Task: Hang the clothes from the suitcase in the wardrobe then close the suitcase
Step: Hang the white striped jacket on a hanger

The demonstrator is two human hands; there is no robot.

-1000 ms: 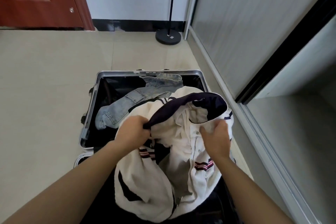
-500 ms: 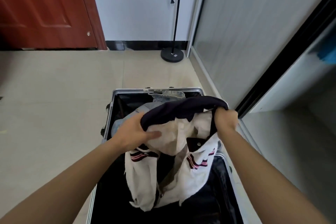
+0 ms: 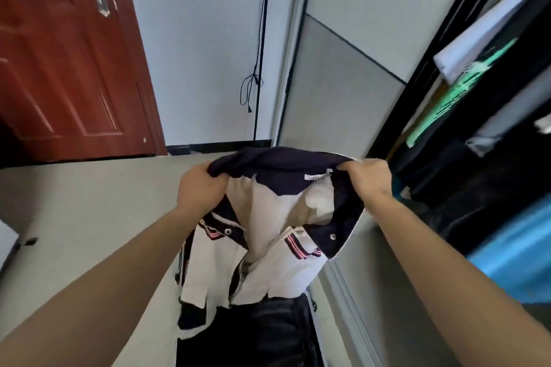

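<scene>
A white jacket (image 3: 262, 265) with a dark navy collar and red striped trim hangs in the air in front of me. My left hand (image 3: 200, 188) grips the collar's left end and my right hand (image 3: 369, 177) grips its right end. Below the jacket only a dark strip of the open suitcase (image 3: 262, 334) shows; the jacket hides the other half. The open wardrobe (image 3: 483, 134) is at the right with several garments hanging inside.
A grey sliding wardrobe door (image 3: 343, 74) stands just behind the jacket. A black floor lamp pole (image 3: 262, 48) with a dangling cord is in the corner. A red-brown door (image 3: 62, 59) is at the left, with beige floor tiles (image 3: 89, 211) before it.
Both hands have lifted the jacket up and out of the suitcase. My view has tilted up and to the right, so the hanging clothes in the wardrobe now show.
</scene>
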